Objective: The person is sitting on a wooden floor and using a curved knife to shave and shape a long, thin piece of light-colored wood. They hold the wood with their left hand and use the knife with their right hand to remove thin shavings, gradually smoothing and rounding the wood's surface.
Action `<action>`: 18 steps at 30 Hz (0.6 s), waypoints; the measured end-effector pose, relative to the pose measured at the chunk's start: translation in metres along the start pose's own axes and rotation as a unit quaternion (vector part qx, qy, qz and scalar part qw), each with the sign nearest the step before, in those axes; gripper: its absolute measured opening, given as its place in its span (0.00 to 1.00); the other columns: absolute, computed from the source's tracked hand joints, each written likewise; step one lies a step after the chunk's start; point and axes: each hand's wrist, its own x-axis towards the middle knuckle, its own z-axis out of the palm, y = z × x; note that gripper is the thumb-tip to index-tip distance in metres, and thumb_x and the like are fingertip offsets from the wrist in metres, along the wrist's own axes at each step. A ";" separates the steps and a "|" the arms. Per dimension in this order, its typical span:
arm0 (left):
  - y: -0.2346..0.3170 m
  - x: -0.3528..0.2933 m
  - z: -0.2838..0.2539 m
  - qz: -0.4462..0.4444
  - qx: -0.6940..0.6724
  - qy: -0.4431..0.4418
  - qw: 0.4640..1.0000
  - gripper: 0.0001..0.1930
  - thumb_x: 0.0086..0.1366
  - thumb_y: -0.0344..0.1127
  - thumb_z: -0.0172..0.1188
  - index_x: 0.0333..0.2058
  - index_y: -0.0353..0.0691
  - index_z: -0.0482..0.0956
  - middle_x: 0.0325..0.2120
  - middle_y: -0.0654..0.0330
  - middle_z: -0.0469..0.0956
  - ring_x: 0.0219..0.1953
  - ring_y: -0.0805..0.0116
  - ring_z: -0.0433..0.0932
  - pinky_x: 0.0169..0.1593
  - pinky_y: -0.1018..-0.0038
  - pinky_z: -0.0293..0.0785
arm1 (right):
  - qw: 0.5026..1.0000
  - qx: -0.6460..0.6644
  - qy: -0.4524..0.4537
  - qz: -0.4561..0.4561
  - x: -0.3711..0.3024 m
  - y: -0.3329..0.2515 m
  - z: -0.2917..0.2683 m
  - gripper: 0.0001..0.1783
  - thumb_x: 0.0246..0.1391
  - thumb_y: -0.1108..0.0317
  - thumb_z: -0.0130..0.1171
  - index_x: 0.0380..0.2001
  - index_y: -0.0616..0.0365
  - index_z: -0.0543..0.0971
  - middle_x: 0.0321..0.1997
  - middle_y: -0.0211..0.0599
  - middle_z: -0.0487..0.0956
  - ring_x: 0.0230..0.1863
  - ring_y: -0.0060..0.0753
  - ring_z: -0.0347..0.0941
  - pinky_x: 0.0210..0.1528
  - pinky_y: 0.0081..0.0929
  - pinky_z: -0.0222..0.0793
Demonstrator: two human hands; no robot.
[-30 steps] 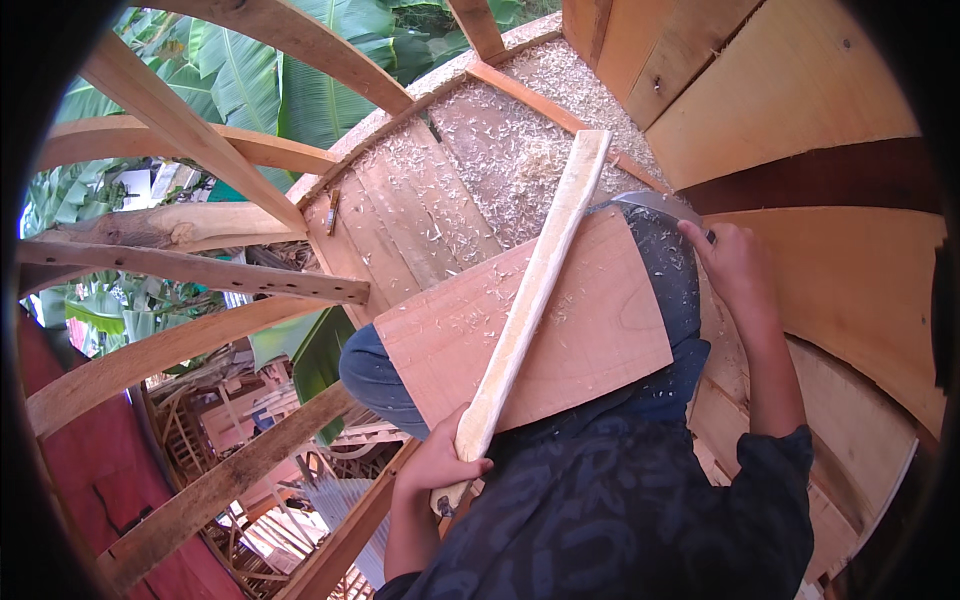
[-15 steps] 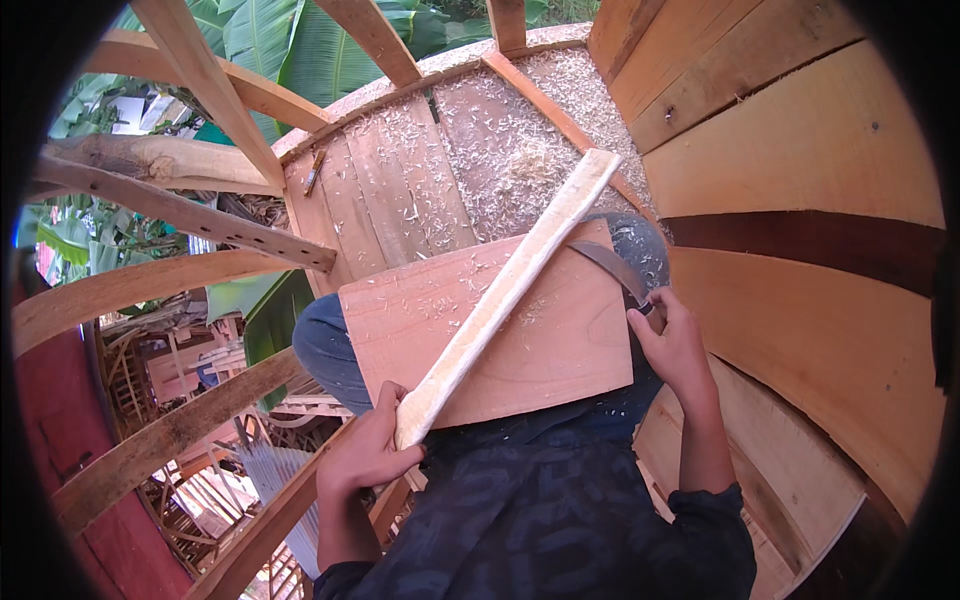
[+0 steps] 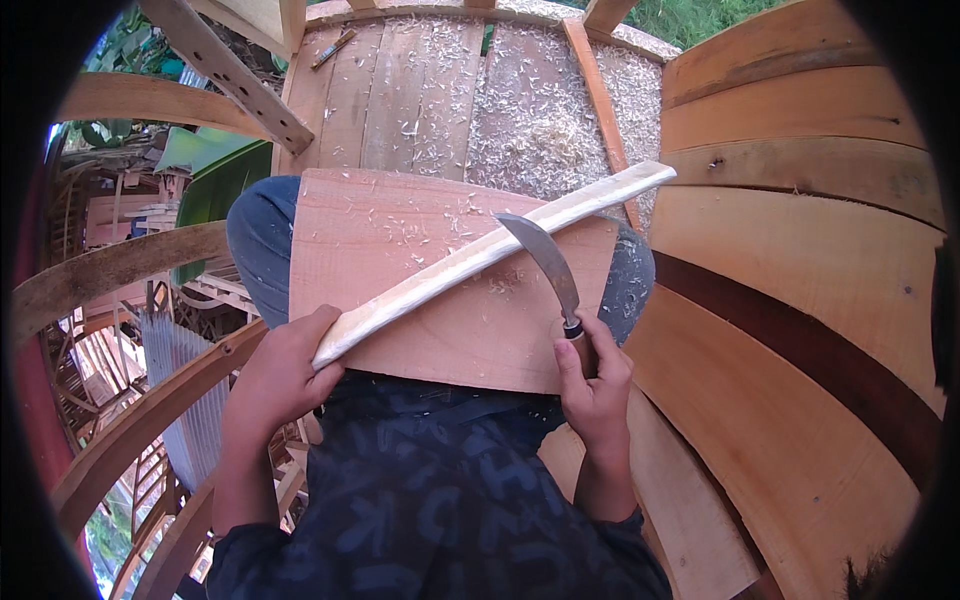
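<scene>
A long pale strip of wood [image 3: 440,272] slants across a reddish board [image 3: 390,235] that lies over my lap. My left hand [image 3: 285,368] is closed round the strip's near left end. In my right hand [image 3: 597,385] is a sickle-shaped knife [image 3: 545,258], gripped by its dark wooden handle. The curved blade points up and left, its tip over the middle of the strip; whether it touches the wood I cannot tell. Small shavings dot the board.
Wood shavings [image 3: 550,145] cover the plank floor ahead, where an orange batten [image 3: 597,100] lies. A small slim tool [image 3: 333,50] rests at the far left. Curved plank walls [image 3: 800,230] rise on the right; open ribs [image 3: 130,265] stand on the left.
The strip has turned flatter, its near end moving left with my left hand. My right hand has brought the knife left, from beside the board to over the strip. The view has tilted downward.
</scene>
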 end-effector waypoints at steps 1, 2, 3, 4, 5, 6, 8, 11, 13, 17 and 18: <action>-0.002 -0.001 0.003 0.006 0.004 0.004 1.000 0.19 0.50 0.32 0.60 0.42 0.35 0.71 0.30 0.41 0.76 0.37 0.39 0.75 0.40 0.56 0.70 | 0.999 -0.006 -0.015 -0.032 0.001 -0.006 0.003 0.17 0.55 0.73 0.61 0.46 0.69 0.75 0.28 0.46 0.78 0.28 0.31 0.76 0.32 0.27 0.70; -0.002 -0.002 0.003 0.010 0.008 0.003 1.000 0.19 0.50 0.30 0.61 0.42 0.36 0.71 0.31 0.42 0.76 0.37 0.39 0.75 0.40 0.57 0.70 | 0.999 -0.014 -0.050 -0.017 0.003 -0.011 0.005 0.17 0.55 0.73 0.61 0.47 0.69 0.75 0.30 0.50 0.79 0.29 0.38 0.78 0.35 0.29 0.72; -0.002 -0.003 0.004 0.009 0.003 0.003 1.000 0.18 0.50 0.30 0.61 0.42 0.36 0.71 0.31 0.42 0.76 0.37 0.39 0.75 0.40 0.57 0.70 | 0.999 -0.034 -0.039 -0.005 0.004 -0.009 0.004 0.18 0.55 0.73 0.61 0.48 0.69 0.75 0.30 0.50 0.79 0.29 0.39 0.78 0.35 0.30 0.72; -0.003 -0.004 0.005 0.008 -0.001 0.003 1.000 0.18 0.50 0.31 0.62 0.42 0.36 0.71 0.31 0.42 0.76 0.37 0.39 0.75 0.40 0.57 0.70 | 0.998 -0.054 -0.028 0.006 0.004 -0.007 0.004 0.18 0.55 0.73 0.61 0.48 0.70 0.75 0.31 0.51 0.79 0.29 0.40 0.79 0.35 0.30 0.72; -0.003 -0.006 0.004 0.005 -0.004 0.006 1.000 0.18 0.51 0.31 0.62 0.42 0.36 0.71 0.31 0.43 0.76 0.37 0.39 0.75 0.40 0.57 0.70 | 0.997 -0.071 -0.018 0.014 0.005 -0.006 0.004 0.18 0.55 0.73 0.60 0.48 0.70 0.75 0.31 0.52 0.79 0.30 0.40 0.79 0.36 0.31 0.72; -0.004 -0.007 0.003 -0.006 -0.009 0.000 1.000 0.17 0.51 0.31 0.61 0.41 0.37 0.71 0.31 0.43 0.76 0.38 0.39 0.75 0.40 0.56 0.70 | 0.996 -0.076 0.028 0.023 0.009 0.004 -0.001 0.18 0.56 0.73 0.60 0.48 0.71 0.75 0.31 0.53 0.79 0.30 0.42 0.79 0.36 0.31 0.72; -0.002 -0.007 0.004 -0.013 0.006 0.005 1.000 0.16 0.52 0.31 0.61 0.40 0.37 0.71 0.31 0.44 0.76 0.38 0.40 0.75 0.40 0.56 0.70 | 0.992 -0.066 0.088 0.068 0.013 0.015 -0.015 0.18 0.56 0.73 0.60 0.48 0.72 0.75 0.32 0.54 0.79 0.30 0.43 0.79 0.36 0.32 0.72; 0.000 -0.003 0.004 -0.030 0.020 0.002 0.999 0.15 0.52 0.31 0.60 0.39 0.37 0.71 0.31 0.44 0.76 0.38 0.40 0.75 0.40 0.56 0.70 | 0.992 -0.084 0.060 0.078 0.008 0.008 -0.020 0.18 0.56 0.73 0.59 0.48 0.72 0.75 0.32 0.54 0.79 0.30 0.44 0.78 0.35 0.33 0.72; 0.002 0.001 0.007 -0.036 0.019 -0.004 0.999 0.14 0.52 0.31 0.60 0.39 0.37 0.71 0.32 0.43 0.76 0.38 0.39 0.75 0.40 0.55 0.69 | 0.994 -0.095 -0.043 0.019 0.000 -0.009 -0.012 0.19 0.56 0.73 0.59 0.49 0.72 0.75 0.32 0.55 0.79 0.29 0.44 0.78 0.35 0.33 0.72; 0.004 0.001 0.008 -0.022 0.019 0.000 1.000 0.13 0.52 0.27 0.58 0.38 0.36 0.70 0.30 0.42 0.75 0.37 0.38 0.74 0.38 0.56 0.69 | 0.991 -0.121 0.051 -0.038 -0.005 0.008 -0.001 0.18 0.56 0.73 0.60 0.49 0.70 0.75 0.30 0.52 0.78 0.26 0.41 0.77 0.30 0.31 0.70; 0.001 0.000 0.008 -0.012 0.023 0.003 1.000 0.12 0.53 0.26 0.57 0.38 0.36 0.71 0.29 0.42 0.75 0.36 0.38 0.74 0.37 0.57 0.69 | 0.986 -0.130 0.085 0.060 0.000 0.010 -0.008 0.18 0.56 0.73 0.59 0.49 0.70 0.75 0.29 0.52 0.78 0.26 0.44 0.77 0.30 0.33 0.71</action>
